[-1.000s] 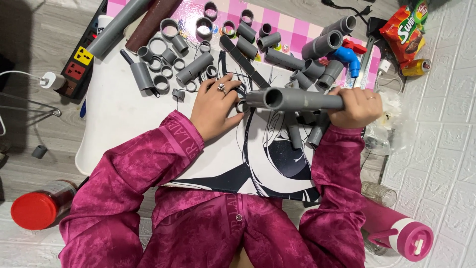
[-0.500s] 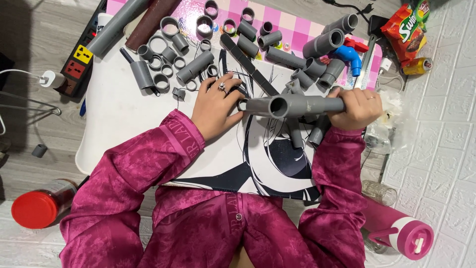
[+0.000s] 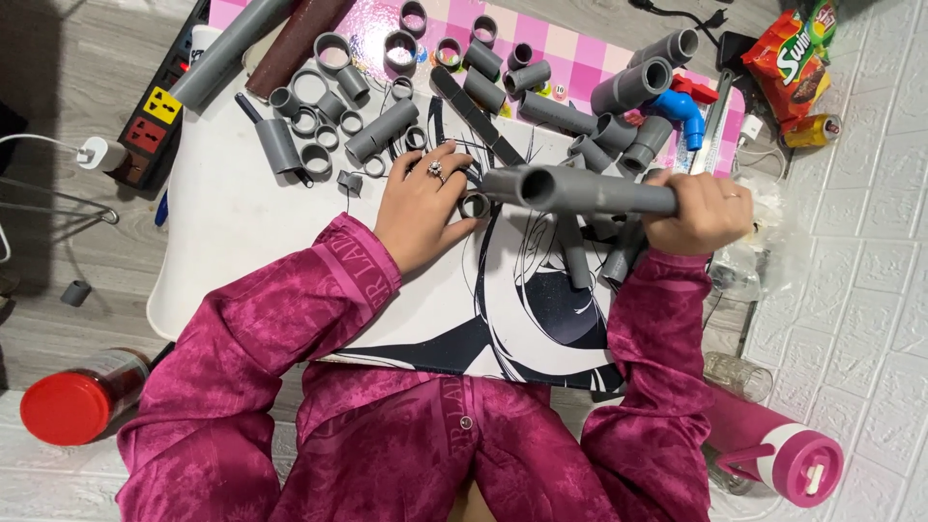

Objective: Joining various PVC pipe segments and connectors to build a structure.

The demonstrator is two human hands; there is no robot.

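My right hand (image 3: 698,211) grips a long grey pipe (image 3: 590,190) held level above the table, its open end pointing left. My left hand (image 3: 422,205) lies palm down on the white table (image 3: 232,222), a ring on one finger, its fingertips at a short grey pipe ring (image 3: 474,205) right under the pipe's open end. Many short grey pipe pieces and couplings (image 3: 382,129) lie scattered beyond my left hand. Both arms wear magenta sleeves.
A black-and-white printed mat (image 3: 512,309) covers the table's near side, a pink checked cloth (image 3: 570,48) the far side. A blue elbow fitting (image 3: 681,108), a snack bag (image 3: 788,58), a power strip (image 3: 155,121), a red-lidded jar (image 3: 72,401) and a pink bottle (image 3: 773,449) surround the work.
The long pipe in my right hand has shifted slightly and tilted, so its open end faces the camera more. My left hand has stayed on the table by the small ring.
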